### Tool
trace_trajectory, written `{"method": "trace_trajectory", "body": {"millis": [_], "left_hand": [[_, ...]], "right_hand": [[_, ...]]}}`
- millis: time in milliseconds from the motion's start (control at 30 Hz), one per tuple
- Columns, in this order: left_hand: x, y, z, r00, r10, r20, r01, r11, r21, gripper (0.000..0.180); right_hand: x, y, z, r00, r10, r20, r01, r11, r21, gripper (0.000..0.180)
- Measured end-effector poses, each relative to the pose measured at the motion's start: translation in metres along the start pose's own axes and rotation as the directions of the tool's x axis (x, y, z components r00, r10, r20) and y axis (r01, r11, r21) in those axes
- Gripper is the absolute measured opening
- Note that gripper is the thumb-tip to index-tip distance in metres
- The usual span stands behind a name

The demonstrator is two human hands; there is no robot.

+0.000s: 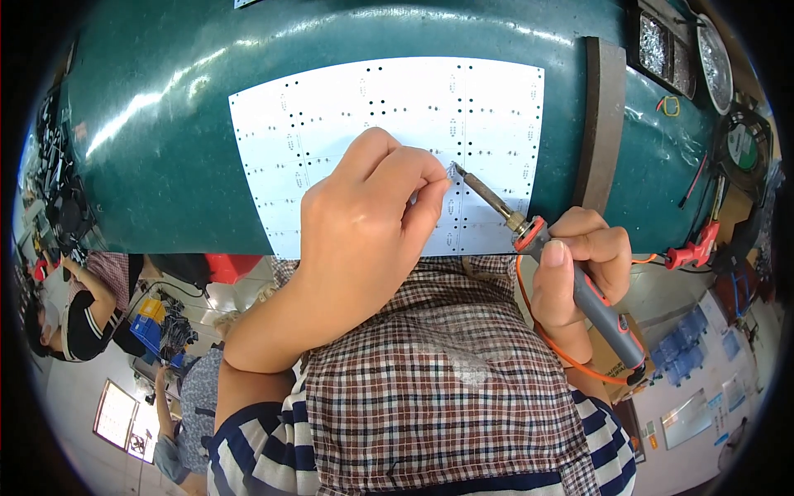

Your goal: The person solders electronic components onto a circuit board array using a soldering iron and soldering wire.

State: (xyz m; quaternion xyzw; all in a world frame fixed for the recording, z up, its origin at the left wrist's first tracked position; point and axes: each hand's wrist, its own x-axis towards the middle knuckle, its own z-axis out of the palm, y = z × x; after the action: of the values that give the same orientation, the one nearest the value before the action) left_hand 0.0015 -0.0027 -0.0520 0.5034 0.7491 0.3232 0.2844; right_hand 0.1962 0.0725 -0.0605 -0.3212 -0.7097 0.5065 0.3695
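Observation:
A white circuit board panel (pixel 347 88) with rows of small black holes and printed marks lies on the green table mat (pixel 190 178). My right hand (pixel 583 264) is wrapped round a grey and red soldering iron (pixel 608 318), its tip slanting up and left to the board. Just left of that tip, the thumb and forefinger of my left hand (pixel 364 207) are pinched together over the panel. Whatever they hold is too small or hidden to name. The hand covers part of the board.
A dark bar (pixel 602 124) lies right of the panel. Beyond it are a tray of small metal parts (pixel 653 45), a round dish (pixel 713 62), a fan (pixel 742 149) and a red iron holder (pixel 695 248). The orange cord (pixel 571 360) hangs near my right arm. Other people sit at left.

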Motion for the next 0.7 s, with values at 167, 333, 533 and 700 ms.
{"method": "trace_trajectory", "body": {"millis": [167,333,533,700], "left_hand": [[0.0013,0.002,-0.0013,1.0,0.004,0.023,-0.005,0.999,0.044,0.01],[0.0001,-0.0042,0.0044,0.998,0.044,-0.046,-0.041,0.998,0.047,0.011],[0.0014,-0.0031,0.0026,0.999,0.024,-0.039,-0.022,0.998,0.052,0.011],[0.002,-0.0014,0.0002,1.0,0.008,-0.003,-0.008,0.999,0.048,0.011]], "right_hand": [[0.0002,-0.002,-0.0001,1.0,-0.001,0.012,0.001,1.0,-0.006,0.022],[-0.0013,-0.0033,0.0009,1.0,-0.003,0.007,0.003,1.0,-0.014,0.023],[-0.0032,-0.0032,0.0004,1.0,-0.011,0.005,0.011,1.0,-0.017,0.023],[-0.004,-0.0043,0.0,1.0,-0.01,0.01,0.01,1.0,-0.024,0.023]]}}
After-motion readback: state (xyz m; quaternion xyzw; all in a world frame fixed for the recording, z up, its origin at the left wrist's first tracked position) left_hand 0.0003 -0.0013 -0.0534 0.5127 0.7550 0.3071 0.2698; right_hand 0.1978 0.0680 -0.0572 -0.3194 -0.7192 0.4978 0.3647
